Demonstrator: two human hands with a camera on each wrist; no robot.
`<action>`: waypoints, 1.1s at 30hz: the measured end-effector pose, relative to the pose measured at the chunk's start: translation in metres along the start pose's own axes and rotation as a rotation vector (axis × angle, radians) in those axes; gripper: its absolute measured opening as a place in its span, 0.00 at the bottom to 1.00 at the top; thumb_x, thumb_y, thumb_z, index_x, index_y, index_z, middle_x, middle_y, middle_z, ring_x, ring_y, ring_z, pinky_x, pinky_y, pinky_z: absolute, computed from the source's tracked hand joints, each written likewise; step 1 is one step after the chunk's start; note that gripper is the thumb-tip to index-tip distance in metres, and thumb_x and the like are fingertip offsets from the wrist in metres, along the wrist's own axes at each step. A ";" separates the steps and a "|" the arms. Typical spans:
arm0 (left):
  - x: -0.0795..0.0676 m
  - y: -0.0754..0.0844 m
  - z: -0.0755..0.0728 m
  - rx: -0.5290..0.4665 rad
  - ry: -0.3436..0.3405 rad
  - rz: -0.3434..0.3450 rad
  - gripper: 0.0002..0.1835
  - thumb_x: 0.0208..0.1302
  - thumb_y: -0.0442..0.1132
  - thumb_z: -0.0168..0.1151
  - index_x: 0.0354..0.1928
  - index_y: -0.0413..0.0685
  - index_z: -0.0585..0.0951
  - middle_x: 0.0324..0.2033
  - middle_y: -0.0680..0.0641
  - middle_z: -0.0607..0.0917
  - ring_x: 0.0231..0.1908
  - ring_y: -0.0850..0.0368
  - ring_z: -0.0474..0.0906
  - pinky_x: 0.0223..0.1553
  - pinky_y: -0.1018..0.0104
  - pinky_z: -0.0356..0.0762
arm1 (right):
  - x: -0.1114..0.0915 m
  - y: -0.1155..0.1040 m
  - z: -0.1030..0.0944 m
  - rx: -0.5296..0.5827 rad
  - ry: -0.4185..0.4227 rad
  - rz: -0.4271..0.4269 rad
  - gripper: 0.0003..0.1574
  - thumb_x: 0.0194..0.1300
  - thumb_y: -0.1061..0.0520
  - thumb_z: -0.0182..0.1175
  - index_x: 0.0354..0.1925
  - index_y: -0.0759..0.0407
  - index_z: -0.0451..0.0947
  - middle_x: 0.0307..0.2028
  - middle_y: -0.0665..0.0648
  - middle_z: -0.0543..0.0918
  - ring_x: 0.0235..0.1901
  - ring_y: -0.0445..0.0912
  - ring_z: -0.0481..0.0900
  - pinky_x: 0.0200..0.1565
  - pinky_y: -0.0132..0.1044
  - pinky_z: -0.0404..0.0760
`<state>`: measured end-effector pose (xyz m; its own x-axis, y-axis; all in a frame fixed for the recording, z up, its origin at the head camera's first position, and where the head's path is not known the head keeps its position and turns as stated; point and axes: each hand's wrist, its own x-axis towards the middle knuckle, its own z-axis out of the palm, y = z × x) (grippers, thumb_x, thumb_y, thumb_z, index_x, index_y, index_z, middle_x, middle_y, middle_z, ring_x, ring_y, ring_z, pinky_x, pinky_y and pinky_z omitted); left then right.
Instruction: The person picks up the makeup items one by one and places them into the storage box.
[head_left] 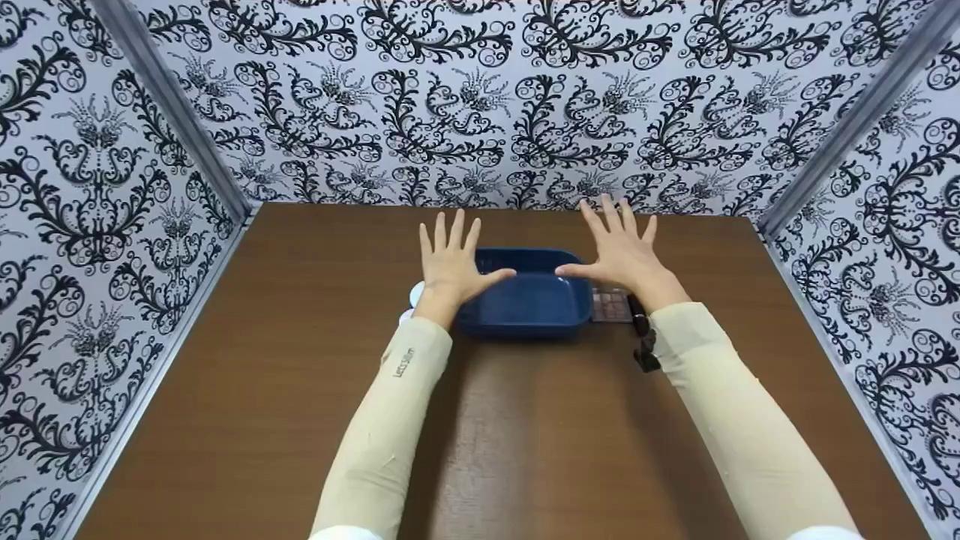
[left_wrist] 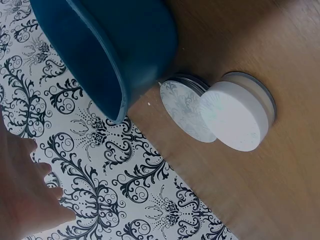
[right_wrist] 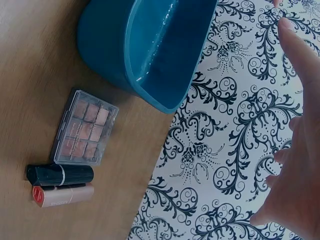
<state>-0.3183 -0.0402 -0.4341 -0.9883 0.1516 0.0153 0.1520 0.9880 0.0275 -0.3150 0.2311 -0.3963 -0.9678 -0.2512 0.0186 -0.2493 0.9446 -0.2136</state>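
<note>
Both hands are raised with fingers spread and nothing held. In the head view my left hand (head_left: pixel 451 266) hovers at the left end of a blue basin (head_left: pixel 525 328), and my right hand (head_left: pixel 622 255) is over its right end, thumbs pointing inward. Left of the basin, the left wrist view shows a round white-lidded jar (left_wrist: pixel 235 117) beside a flat round disc-shaped case (left_wrist: pixel 182 107) with a shiny top. Right of the basin, the right wrist view shows a clear-lidded eyeshadow palette (right_wrist: pixel 85 127), a black tube (right_wrist: pixel 60 175) and a pink lipstick tube (right_wrist: pixel 65 195) side by side.
The brown wooden table (head_left: pixel 315 337) carries everything. Patterned black-and-white panels (head_left: pixel 480 105) stand behind it and on both sides, with grey metal posts (head_left: pixel 176 105) at the corners. The basin sits near the table's far edge.
</note>
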 end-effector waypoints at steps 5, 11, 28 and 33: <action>0.000 -0.002 0.004 -0.001 -0.004 0.001 0.62 0.50 0.88 0.37 0.80 0.61 0.40 0.81 0.48 0.36 0.80 0.42 0.28 0.76 0.39 0.23 | 0.000 0.003 0.003 0.001 0.000 -0.002 0.78 0.48 0.15 0.59 0.80 0.43 0.31 0.80 0.61 0.31 0.78 0.65 0.27 0.67 0.76 0.22; 0.000 -0.007 0.009 0.008 -0.016 -0.003 0.62 0.50 0.88 0.36 0.80 0.60 0.40 0.81 0.48 0.37 0.80 0.41 0.29 0.77 0.39 0.24 | -0.001 0.007 0.005 0.005 0.001 0.001 0.80 0.46 0.12 0.57 0.80 0.42 0.31 0.81 0.58 0.31 0.79 0.64 0.28 0.66 0.77 0.22; -0.004 -0.019 0.035 -0.003 -0.049 -0.023 0.60 0.54 0.86 0.36 0.80 0.58 0.41 0.81 0.47 0.38 0.80 0.43 0.31 0.77 0.40 0.25 | -0.008 0.021 0.016 0.029 -0.032 0.030 0.76 0.51 0.19 0.61 0.81 0.44 0.31 0.80 0.62 0.33 0.78 0.67 0.31 0.65 0.79 0.24; -0.005 -0.022 0.045 -0.031 -0.035 -0.038 0.58 0.56 0.84 0.39 0.81 0.57 0.43 0.81 0.47 0.40 0.80 0.42 0.31 0.77 0.40 0.25 | -0.010 0.025 0.019 0.029 -0.035 0.041 0.76 0.51 0.20 0.63 0.81 0.45 0.32 0.80 0.65 0.36 0.78 0.68 0.33 0.65 0.79 0.24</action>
<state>-0.3172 -0.0618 -0.4800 -0.9930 0.1160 -0.0215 0.1145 0.9917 0.0581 -0.3111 0.2525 -0.4207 -0.9751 -0.2201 -0.0251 -0.2077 0.9478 -0.2421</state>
